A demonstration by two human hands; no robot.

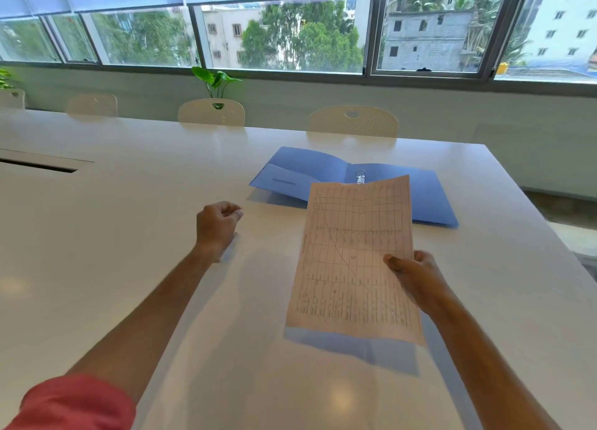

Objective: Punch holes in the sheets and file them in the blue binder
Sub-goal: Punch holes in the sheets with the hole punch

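The blue binder (300, 171) lies open on the white table (129, 203), its metal ring (360, 176) standing up at the spine. My right hand (416, 277) grips a pale sheet printed with a table grid (352, 258) by its right edge, thumb on top, and holds it above the table in front of the binder. The sheet's far end covers part of the binder's right half. My left hand (218, 226) hovers left of the sheet with its fingers loosely curled and nothing in it. No hole punch is in view.
Several cream chairs (352, 121) stand along the table's far side under the windows. A potted plant (216, 80) sits behind the middle chair. A dark cable slot (38, 166) is cut into the tabletop at the far left.
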